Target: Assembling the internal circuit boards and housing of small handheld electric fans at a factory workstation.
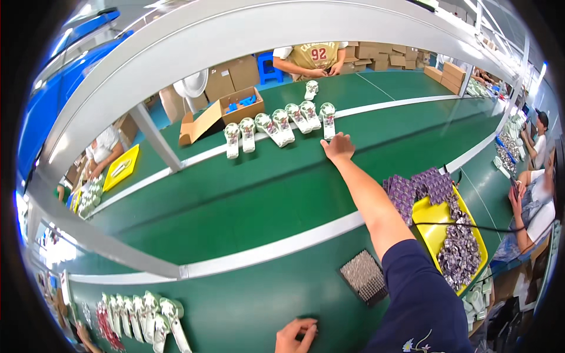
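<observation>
Framework (pixel 282 26) of pale metal arches over the top of the frame, and its post (pixel 152 136) at upper left stands in front of the far rail as we look across. Beyond it we see a white fan (pixel 191 85), an open cardboard carton (pixel 242 101) with blue parts inside, and a person in a tan vest (pixel 315 56) at upper centre. A dark cable (pixel 494 227) crosses the yellow tray (pixel 432 226) at right, which holds a heap of shiny metal parts (pixel 460 250) too many for us to count. Along the far rail, in the upper middle, we count seven round-headed pieces (pixel 248 135), with an eighth (pixel 311 89) farther back; more overlap at lower left. They look smooth and glossy, pale green and white, each with a flat handle. Our right hand (pixel 339 147) reaches to the foot of the rightmost piece (pixel 328 125), fingers bent; we cannot tell whether they grasp it. Our left hand (pixel 296 336), cut by the lower edge above the green desk (pixel 253 300), has its fingers loosely curled, and whether they hold anything we cannot tell. Purple patterned packs (pixel 402 197) and a square block of close-set metallic studs (pixel 364 276) lie right of centre.
</observation>
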Motion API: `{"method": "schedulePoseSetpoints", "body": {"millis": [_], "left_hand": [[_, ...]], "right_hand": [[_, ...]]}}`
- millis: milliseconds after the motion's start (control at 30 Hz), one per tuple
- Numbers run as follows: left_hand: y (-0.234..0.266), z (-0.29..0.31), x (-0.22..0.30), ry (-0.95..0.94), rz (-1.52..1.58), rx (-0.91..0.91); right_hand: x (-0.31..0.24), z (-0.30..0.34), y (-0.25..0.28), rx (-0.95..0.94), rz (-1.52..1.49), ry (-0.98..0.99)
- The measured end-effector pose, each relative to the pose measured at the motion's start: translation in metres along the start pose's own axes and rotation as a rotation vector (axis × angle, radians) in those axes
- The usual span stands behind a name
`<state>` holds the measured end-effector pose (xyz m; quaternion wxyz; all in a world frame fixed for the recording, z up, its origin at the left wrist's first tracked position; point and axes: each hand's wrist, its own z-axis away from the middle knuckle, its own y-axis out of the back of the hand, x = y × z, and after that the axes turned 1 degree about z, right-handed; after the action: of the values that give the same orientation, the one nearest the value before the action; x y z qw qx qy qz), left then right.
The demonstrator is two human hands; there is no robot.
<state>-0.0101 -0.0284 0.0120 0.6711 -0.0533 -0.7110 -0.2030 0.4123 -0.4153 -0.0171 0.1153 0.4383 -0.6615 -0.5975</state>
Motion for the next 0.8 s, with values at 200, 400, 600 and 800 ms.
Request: {"method": "schedulePoseSetpoints", "body": {"millis": [200, 400, 600, 800], "left_hand": [[-0.007, -0.006, 0.008, -0.062, -0.078, 0.049], [0.009, 0.003, 0.006, -0.027, -0.175, 0.134], [-0.007, -0.02, -0.006, -0.142, 0.033, -0.051], [0.051, 0.024, 0.035, -0.176, -0.016, 0.096]], "right_hand": [[0.009, -0.055, -0.025, 0.21, -0.11, 0.133], [-0.056, -0.029, -0.077, -0.041, -0.209, 0.08], [0.036, -0.017, -0.054, -0.292, -1.144, -0.069], [-0.045, 0.301, 0.206, -1.062, -1.337, 0.49]]}}
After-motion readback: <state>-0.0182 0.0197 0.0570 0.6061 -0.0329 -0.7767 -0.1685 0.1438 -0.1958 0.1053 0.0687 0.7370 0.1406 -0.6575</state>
